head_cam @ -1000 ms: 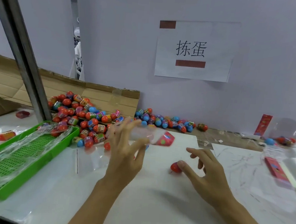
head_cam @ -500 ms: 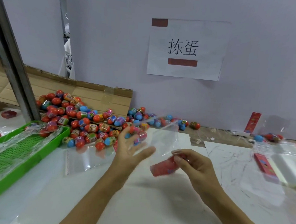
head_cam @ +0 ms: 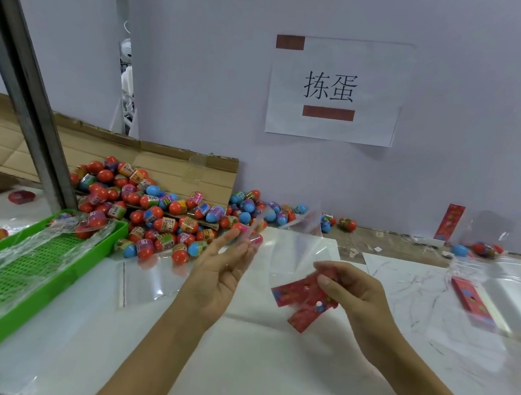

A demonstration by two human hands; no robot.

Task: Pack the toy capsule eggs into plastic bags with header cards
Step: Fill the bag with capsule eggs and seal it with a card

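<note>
- Head view shows a clear plastic bag [head_cam: 299,246] held up over the worktop [head_cam: 241,365], right in the middle, between the two hands.
- Its red header card [head_cam: 303,296] is at the low end. The bag's long side runs up and away from the card, toward the wall.
- The right hand [head_cam: 351,293] pinches the card with curled fingers and thumb, so it holds the low end of the bag.
- The left hand [head_cam: 220,271] is just left of the bag. Its fingers are nearly straight and point up. A pink egg [head_cam: 255,237] sits at the fingertips; whether the fingers pinch it or it is already in the bag is too blurry to tell.
- The bag's open top is nearer the left hand, so that hand looks best placed to feed eggs in.
- Left of the bag and farther back is the big egg pile [head_cam: 159,215], in front of a flat cardboard box [head_cam: 174,172].
- Far left of the bag sits a green tray [head_cam: 108,239] with plastic wrap in it.
- Right of the bag lie more bags and cards [head_cam: 474,300].
</note>
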